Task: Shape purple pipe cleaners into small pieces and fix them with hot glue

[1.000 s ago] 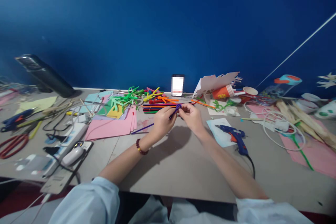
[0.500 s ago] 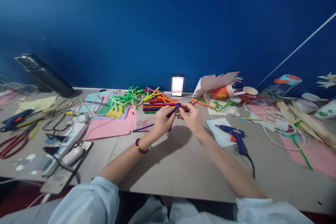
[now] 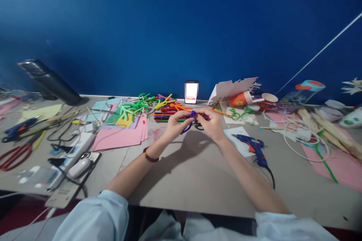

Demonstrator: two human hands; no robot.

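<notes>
Blue wall [image 3: 181, 26] backs the tabletop [image 3: 198, 184]; left hand [image 3: 174, 127] and right hand [image 3: 212, 123] pinch a purple fuzzy stem [image 3: 193, 114] between them, each grip nearly closed, the curled top at the fingertips, the tail (apparently bent) slanting near-left.

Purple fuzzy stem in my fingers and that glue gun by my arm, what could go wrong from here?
The small coil in the purple fuzzy stem, pinched between your left hand and right hand, might loosen if either grip slips. The glue gun lies with its nozzle over light blue paper; if hot, it could leave glue there. Its black cord curves beside your right forearm, so a sideways sweep could catch it.
</notes>
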